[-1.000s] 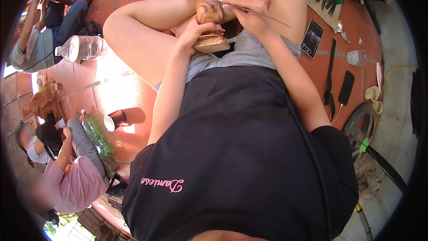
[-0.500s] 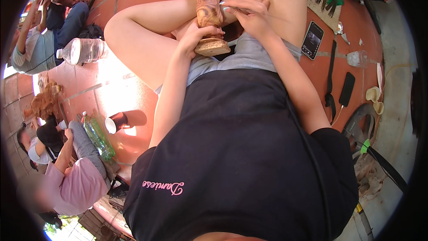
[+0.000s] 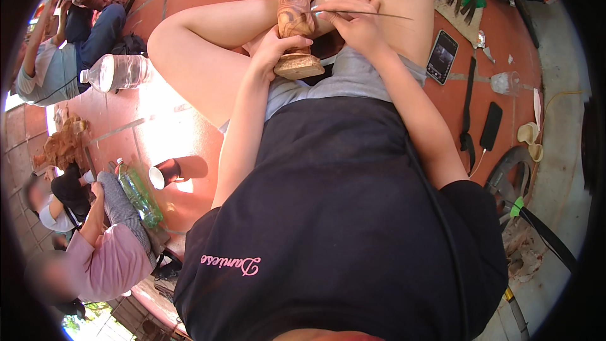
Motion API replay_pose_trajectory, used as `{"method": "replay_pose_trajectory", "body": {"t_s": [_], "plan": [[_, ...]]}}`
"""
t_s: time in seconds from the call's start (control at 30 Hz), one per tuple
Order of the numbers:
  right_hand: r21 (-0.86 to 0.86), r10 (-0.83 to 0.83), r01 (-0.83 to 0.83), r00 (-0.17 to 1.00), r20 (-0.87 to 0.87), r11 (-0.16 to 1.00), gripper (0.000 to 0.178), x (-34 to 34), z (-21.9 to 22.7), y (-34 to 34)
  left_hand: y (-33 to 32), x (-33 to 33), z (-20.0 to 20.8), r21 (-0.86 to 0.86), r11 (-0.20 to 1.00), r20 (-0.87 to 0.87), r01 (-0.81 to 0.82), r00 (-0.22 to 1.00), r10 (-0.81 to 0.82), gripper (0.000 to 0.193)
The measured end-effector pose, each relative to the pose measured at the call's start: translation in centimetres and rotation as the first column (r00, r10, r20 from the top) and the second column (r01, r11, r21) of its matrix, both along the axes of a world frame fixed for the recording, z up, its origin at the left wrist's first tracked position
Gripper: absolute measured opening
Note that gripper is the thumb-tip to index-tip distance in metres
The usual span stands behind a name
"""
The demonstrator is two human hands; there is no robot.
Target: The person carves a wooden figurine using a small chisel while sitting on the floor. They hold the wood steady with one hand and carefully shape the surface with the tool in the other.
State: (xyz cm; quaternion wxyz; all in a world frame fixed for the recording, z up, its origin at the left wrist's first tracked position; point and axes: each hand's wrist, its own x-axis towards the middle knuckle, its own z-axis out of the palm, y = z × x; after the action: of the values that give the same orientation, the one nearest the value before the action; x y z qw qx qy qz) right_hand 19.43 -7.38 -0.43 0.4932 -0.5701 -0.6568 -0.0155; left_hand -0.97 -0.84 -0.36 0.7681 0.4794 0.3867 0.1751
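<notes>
A turned wooden piece (image 3: 295, 12) with swirling brown grain stands between my crossed legs, its flat pale base (image 3: 298, 67) toward me. My left hand (image 3: 270, 52) is closed round its narrow lower part, the thumb across the near side and some fingers hidden behind. My right hand (image 3: 358, 17) pinches a thin dark rod-like file (image 3: 395, 15) at the right of the piece. One end of this tool reaches the wood's side; the other sticks out to the right over my thigh. Whether its tip touches the wood, I cannot tell.
Left on the tiled floor lie a clear bottle (image 3: 123, 72), a green bottle (image 3: 140, 196) and a tipped cup (image 3: 165, 173). To the right are a phone (image 3: 442, 57), a clear cup (image 3: 505, 83), a black strap (image 3: 468, 110) and a cloth of dark tools (image 3: 464, 19). Other people sit left.
The thin file, blurred and faint before, now shows sharply and lies nearer level. My left hand and the wood have shifted only slightly.
</notes>
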Motion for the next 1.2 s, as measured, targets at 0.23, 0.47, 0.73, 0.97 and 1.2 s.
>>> {"method": "replay_pose_trajectory", "body": {"t_s": [0.23,0.47,0.73,0.97,1.2], "plan": [[0.002,0.003,-0.003,1.000,-0.019,1.000,0.007,0.0,-0.1,0.0,-0.3,0.1,-0.2,0.002,0.999,0.044,-0.039,0.998,0.039,0.049],[-0.033,0.002,-0.003,1.000,-0.029,0.999,0.006,-0.2,0.0,0.0,-0.4,0.1,0.1,-0.004,0.999,0.045,-0.044,0.998,0.044,0.048],[-0.001,-0.005,0.005,1.000,0.006,1.000,0.006,-0.1,0.1,0.0,-0.2,-0.1,-0.1,0.010,1.000,0.035,-0.020,0.999,0.019,0.048],[-0.042,-0.024,0.023,0.999,-0.025,0.999,0.007,0.0,-0.2,0.1,-0.7,0.4,-0.7,0.342,0.907,-0.148,-0.244,0.939,0.309,0.068],[-0.077,0.043,-0.044,0.999,-0.018,0.996,0.007,-0.2,-0.1,-0.4,-2.0,-4.8,10.7,0.681,0.484,0.460,-0.549,0.835,0.301,0.047]]}}
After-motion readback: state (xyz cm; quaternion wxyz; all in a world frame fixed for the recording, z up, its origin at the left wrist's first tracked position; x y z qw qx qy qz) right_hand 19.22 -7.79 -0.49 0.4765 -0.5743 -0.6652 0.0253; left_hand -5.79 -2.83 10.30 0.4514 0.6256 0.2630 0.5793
